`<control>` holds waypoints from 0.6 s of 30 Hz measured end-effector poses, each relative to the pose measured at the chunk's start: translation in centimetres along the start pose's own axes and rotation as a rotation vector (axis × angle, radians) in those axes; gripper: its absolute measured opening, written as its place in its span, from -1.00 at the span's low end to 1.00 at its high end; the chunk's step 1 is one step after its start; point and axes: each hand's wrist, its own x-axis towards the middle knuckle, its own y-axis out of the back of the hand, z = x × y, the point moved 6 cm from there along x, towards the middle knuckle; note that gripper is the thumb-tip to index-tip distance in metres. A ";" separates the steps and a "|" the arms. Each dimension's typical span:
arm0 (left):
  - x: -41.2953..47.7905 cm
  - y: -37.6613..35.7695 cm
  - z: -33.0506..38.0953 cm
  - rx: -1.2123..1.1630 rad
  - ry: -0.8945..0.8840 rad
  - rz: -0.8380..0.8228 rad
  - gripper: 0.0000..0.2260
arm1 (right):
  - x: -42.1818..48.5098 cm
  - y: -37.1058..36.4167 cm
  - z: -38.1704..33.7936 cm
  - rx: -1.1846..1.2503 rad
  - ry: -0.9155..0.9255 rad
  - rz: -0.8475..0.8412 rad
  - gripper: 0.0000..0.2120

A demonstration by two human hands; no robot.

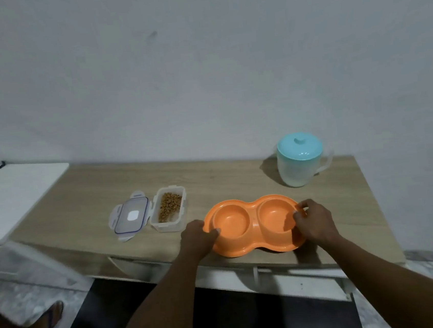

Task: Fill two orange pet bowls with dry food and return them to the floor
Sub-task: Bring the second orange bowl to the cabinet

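An orange double pet bowl [256, 245] rests on the wooden table [211, 175] near its front edge. Both of its round wells hold nothing. My left hand [197, 236] grips the bowl's left rim, thumb over the edge. My right hand [313, 220] grips the right rim the same way. To the left stands an open clear plastic container [169, 209] with brown dry food in it. Its clip lid [130, 215] lies flat on the table just left of it.
A clear jug with a turquoise lid [300, 163] stands at the table's back right. A white surface [12, 190] adjoins the table on the left. A foot in a sandal [50, 320] shows on the floor at lower left. A wall rises behind the table.
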 end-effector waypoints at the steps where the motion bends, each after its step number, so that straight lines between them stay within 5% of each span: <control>1: 0.8 -0.3 0.1 0.013 0.001 -0.002 -0.47 | 0.6 -0.2 0.1 -0.005 -0.001 0.005 -0.65; 18: 8.0 -2.0 0.1 0.074 -0.062 -0.136 -0.45 | 4.0 -3.2 0.1 -0.079 -0.122 0.025 -0.62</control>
